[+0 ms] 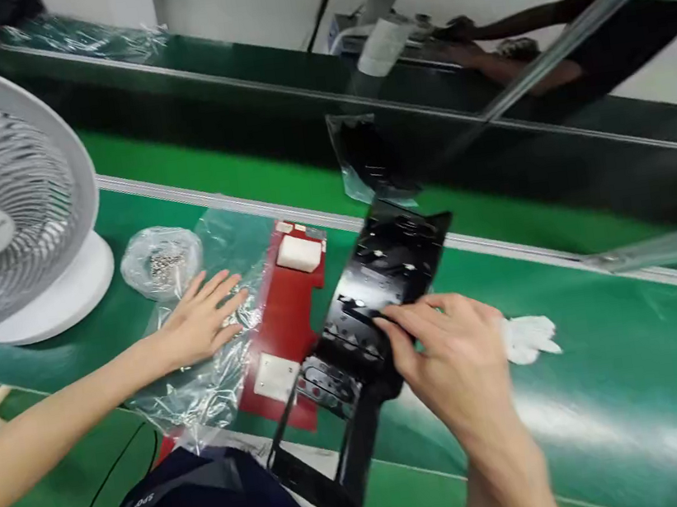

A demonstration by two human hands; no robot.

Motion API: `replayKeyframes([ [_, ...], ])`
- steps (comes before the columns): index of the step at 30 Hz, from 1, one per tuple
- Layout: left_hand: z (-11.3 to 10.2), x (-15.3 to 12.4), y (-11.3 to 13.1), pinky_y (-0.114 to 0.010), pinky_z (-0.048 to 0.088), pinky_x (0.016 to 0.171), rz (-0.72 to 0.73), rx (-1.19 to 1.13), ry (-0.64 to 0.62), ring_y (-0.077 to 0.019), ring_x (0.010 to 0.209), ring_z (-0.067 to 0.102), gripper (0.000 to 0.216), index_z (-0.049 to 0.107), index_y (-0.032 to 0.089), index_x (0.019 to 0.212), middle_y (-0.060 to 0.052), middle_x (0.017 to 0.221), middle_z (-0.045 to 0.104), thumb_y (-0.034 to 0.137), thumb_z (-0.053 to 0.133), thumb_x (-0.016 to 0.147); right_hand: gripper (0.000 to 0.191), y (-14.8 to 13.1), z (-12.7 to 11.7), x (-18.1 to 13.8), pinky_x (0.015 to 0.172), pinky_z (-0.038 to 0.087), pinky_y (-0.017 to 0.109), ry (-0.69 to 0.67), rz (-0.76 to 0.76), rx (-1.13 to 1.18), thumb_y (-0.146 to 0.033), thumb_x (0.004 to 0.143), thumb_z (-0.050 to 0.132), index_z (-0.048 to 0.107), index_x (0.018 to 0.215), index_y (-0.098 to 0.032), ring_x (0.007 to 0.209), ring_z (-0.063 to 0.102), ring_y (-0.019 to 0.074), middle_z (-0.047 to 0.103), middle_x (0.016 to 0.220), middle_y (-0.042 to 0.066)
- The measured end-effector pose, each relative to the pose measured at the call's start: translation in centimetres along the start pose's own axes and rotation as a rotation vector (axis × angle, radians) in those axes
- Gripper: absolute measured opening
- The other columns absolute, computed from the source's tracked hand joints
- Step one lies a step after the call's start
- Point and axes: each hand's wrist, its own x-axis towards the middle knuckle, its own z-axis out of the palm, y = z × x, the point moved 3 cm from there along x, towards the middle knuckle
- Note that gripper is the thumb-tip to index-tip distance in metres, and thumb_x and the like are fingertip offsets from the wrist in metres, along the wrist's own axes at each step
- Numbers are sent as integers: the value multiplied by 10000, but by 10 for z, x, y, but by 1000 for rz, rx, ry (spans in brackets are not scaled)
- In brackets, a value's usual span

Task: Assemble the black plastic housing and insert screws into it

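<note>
The black plastic panel (375, 298) is glossy and long, with slots and small holes punched through it and a cut-out frame at its near end; light glints off its face. It hangs tilted above the green work surface (611, 384), its far end pointing away toward the conveyor rail. The right hand (453, 363) has it pinched near the middle, thumb and fingers closed on the panel's edge. Beyond the far end of the panel, up from the grip, a dark plastic bag (367, 158) stands open, though I cannot tell what is inside.

Just left of the grip lies a red sheet (282, 327) carrying two white pads, one at each end. Further left, the left hand (203, 317) lies flat with fingers spread, pressing on a crumpled clear plastic bag (206, 387) and gripping nothing. Past that hand sits a small clear bag of metal screws (162, 264), and beside it the white fan (1, 206). To the right of the grip, a white glove (530, 338) lies on the green surface
</note>
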Motion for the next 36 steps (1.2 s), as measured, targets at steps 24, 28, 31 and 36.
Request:
replayKeyframes([
  [24, -13, -34, 33, -332, 408, 1127, 141, -101, 109, -182, 1231, 515, 325, 596, 72, 1180, -109, 1269, 577, 204, 458, 918, 108, -22, 114, 24, 852, 269, 351, -82, 28, 5, -58, 918, 603, 624, 820, -99, 877, 404, 187, 546, 775, 2],
  [28, 2, -75, 42, -432, 387, 1142, 277, 14, -95, -259, 1297, 454, 348, 605, 94, 1195, -120, 1354, 503, 237, 483, 902, 83, -29, 105, 13, 899, 304, 367, -86, 72, 41, -90, 926, 592, 637, 997, -92, 957, 431, 202, 557, 1010, 21],
  [31, 10, -91, 35, -404, 400, 1142, 288, 45, -95, -232, 1293, 464, 323, 618, 123, 1175, -93, 1342, 519, 176, 479, 889, 188, -37, 95, -2, 942, 331, 383, -78, 143, 114, -167, 999, 481, 618, 1069, -59, 1068, 431, 231, 513, 1170, 63],
  [36, 6, -80, 36, -384, 512, 1035, 257, -1, 33, -239, 1193, 549, 229, 643, 91, 1054, -118, 1207, 612, 126, 519, 864, 299, -50, 95, -20, 959, 343, 414, -48, 206, 62, -212, 1038, 372, 610, 1088, -37, 1109, 415, 261, 469, 1248, 89],
])
